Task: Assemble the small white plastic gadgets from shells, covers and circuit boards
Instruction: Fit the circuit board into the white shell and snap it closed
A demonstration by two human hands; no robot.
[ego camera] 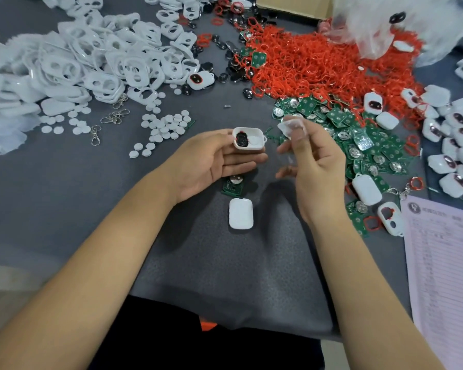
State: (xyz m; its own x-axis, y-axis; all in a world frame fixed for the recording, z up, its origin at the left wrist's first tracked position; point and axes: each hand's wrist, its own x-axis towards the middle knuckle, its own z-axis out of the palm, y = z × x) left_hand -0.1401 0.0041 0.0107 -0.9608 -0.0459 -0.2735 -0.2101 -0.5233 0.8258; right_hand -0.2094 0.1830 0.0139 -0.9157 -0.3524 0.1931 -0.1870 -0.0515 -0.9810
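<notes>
Shell (249,138) open side up on left hand's (214,162) fingers, long axis left-right; right hand (312,158) pinches blurred clear piece (290,126) just right of it.

We note the table (64,198) carries 4 main heaps. Covers (86,62) lie far left; discs (166,126) sit just right of them, with clasps (115,117) between. Rings (318,60) lie far right, behind the circuit boards (358,134). Filled shells (455,145) lie at the right edge, behind a paper sheet (447,263). At centre, the left hand (211,161) holds a shell (248,138); the right hand (313,158) is beside it. Nearer us lie 1 board (233,186) and 1 closed shell (241,213).
</notes>
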